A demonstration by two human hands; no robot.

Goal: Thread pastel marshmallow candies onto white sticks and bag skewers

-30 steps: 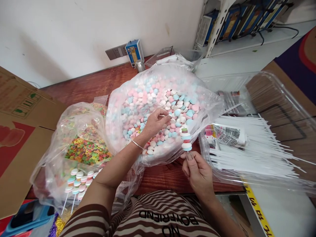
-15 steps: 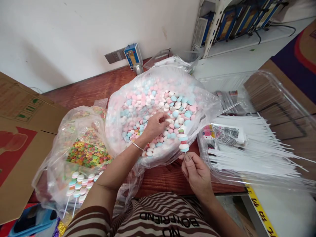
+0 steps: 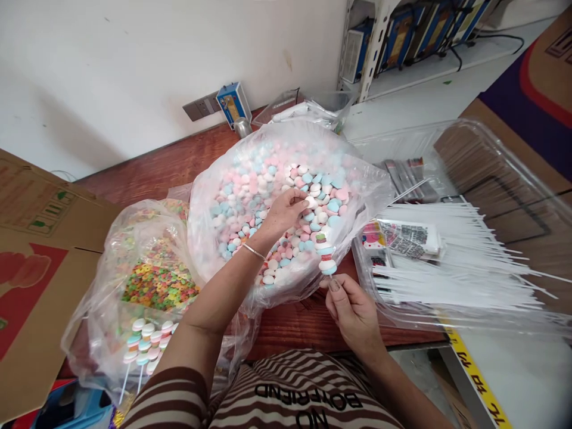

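Note:
My left hand point(image 3: 286, 213) is over a big clear plastic bag point(image 3: 203, 208) of pink, white and pale blue marshmallows point(image 3: 289, 247). Its thumb and fingertips are pinched on a white marshmallow point(image 3: 310, 202). Below and to the right, my right hand point(image 3: 355, 313) grips the stick of a marshmallow skewer point(image 3: 328, 261) upright between thumb and fingers. White and blue marshmallows are stacked on it, with a red layer between them and a green and dark red piece on top. The fingers hide most of the stick.
At left lie a bag of colourful ring-shaped pieces point(image 3: 156, 283) and several finished-looking skewers point(image 3: 145, 342), beside a cardboard box point(image 3: 40, 238). A clear tray point(image 3: 429, 322) at right holds many white sticks point(image 3: 451, 268). Behind stands a blue device point(image 3: 233, 104) by the wall.
My left fingers have closed on a white marshmallow at the pile and shifted slightly upward. My right hand still holds the skewer. The whole view has shifted a little.

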